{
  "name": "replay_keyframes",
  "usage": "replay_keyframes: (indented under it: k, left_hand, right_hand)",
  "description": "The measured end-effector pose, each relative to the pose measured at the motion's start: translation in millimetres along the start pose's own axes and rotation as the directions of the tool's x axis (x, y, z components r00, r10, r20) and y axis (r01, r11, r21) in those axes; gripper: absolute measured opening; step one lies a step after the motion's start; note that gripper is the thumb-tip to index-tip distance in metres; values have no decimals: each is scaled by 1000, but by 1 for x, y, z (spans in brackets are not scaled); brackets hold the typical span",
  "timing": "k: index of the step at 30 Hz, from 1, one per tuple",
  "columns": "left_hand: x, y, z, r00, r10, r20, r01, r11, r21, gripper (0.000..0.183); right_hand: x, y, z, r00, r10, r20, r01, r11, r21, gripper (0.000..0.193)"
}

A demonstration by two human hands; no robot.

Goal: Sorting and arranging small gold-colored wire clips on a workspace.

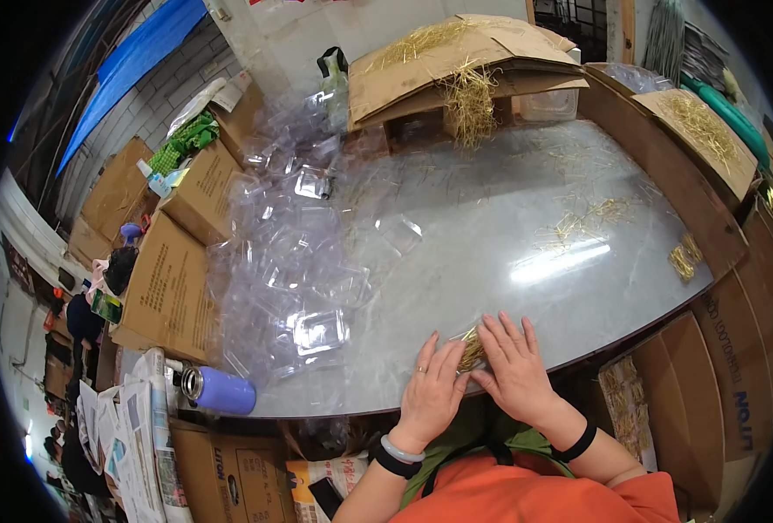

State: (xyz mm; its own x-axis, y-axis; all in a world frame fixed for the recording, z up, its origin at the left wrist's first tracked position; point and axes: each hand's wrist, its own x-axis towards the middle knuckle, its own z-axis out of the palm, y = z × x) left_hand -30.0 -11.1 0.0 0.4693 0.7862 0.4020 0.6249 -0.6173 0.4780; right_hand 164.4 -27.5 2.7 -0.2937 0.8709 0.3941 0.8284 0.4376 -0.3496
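A small bundle of golden straw (471,350) lies on the grey tabletop near its front edge, between my two hands. My left hand (434,388) rests along its left side, fingers stretched forward and the index finger touching the straw. On the other side, my right hand (517,370) lies flat with its fingers spread, its inner edge against the bundle. The thumbs come close together at the near end. Part of the straw is hidden under the hands. Beyond and to the left lies a heap of clear plastic boxes (286,253).
A purple bottle (221,390) lies at the table's left front corner. Cardboard (456,65) with straw on it spans the back. Loose straw (591,218) and small straw bundles (684,257) lie to the right, by a wooden side board (678,183). Cartons (173,283) line the left.
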Motion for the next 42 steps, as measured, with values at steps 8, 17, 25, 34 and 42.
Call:
replay_keyframes:
  k: [8,17,25,34,42]
  left_hand:
    - [2,6,-1,1000,-6,-24,7,998,58,59]
    - [7,7,0,998,-3,61,-6,989,147,63]
    - [4,-27,-27,995,-43,96,21,976,218,63]
    - [-4,25,-60,961,-255,-109,172,857,-486,90]
    - [10,125,-139,992,105,-74,-120,558,-821,62]
  right_hand:
    - [34,38,-33,996,-2,88,-5,997,83,70]
    - [107,191,-42,855,410,316,-294,887,-355,80]
    - [22,100,-37,941,50,335,-2,990,-141,80]
    - [17,81,-30,993,48,107,-27,981,-190,68]
    - [21,72,-23,998,-56,32,53,994,100,46]
